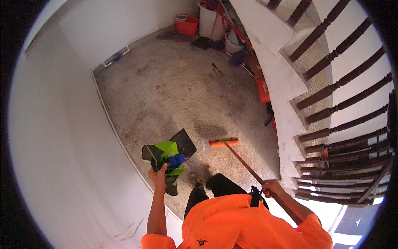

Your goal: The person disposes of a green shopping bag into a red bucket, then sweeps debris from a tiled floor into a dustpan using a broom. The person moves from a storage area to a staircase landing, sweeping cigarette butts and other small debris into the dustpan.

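My right hand (272, 188) is closed round the brown wooden handle of a broom (248, 167). The handle runs back along my right forearm, and the orange head (224, 142) with red and green bristles is down at the floor ahead of me. My left hand (157, 176) is closed on a bundle of black and bright green pieces (166, 147), whose exact kind I cannot make out. A blue part (176, 160) sits beside my fingers. From the bundle's far side juts a flat black panel (185, 143), perhaps a dustpan.
A white wall (74, 137) with a pipe along its base rises on the left. The staircase (296, 120) with dark balusters runs along the right. A red bucket (187, 25), a pale bin (208, 23) and cleaning tools stand at the back; a red box (263, 90) is beside the stairs.
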`<move>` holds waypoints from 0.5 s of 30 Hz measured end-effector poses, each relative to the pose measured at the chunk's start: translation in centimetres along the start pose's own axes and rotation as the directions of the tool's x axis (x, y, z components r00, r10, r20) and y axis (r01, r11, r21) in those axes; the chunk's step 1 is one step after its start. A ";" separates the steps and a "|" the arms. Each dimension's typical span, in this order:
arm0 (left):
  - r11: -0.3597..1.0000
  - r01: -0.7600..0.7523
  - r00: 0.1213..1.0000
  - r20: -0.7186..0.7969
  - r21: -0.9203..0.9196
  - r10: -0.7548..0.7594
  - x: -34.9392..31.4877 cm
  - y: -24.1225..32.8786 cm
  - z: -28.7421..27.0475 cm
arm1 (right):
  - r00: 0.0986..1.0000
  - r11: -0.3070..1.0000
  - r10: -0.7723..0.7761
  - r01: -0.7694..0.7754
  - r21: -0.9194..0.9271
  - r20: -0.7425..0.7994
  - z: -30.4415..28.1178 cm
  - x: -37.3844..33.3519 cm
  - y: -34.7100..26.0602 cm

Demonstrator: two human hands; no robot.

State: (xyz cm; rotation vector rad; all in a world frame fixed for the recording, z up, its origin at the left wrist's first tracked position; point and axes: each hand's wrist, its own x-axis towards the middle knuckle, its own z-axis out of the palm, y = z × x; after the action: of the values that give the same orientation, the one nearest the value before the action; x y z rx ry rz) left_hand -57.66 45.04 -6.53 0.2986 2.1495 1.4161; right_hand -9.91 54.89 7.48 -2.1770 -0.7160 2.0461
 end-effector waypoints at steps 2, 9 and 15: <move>0.992 0.030 0.998 0.054 -0.125 -0.023 2.8 0.7 0.8 | 0.998 0.996 -0.063 0.063 0.067 -0.004 2.2 0.4 -1.7; 0.982 0.133 0.990 0.067 -0.137 -0.124 11.0 4.5 2.0 | 0.968 0.963 -0.252 0.250 -0.102 -0.006 7.6 7.4 -8.6; 0.982 0.188 0.981 0.045 0.010 -0.188 19.7 8.2 4.7 | 0.934 0.779 -0.343 0.342 -0.526 0.099 9.1 15.5 -16.2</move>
State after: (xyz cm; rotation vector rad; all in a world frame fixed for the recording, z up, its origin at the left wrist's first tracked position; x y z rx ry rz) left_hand -72.29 61.26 -6.84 0.1242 2.0855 1.2841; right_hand -23.17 72.72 -2.12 -2.0550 -1.7249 1.7963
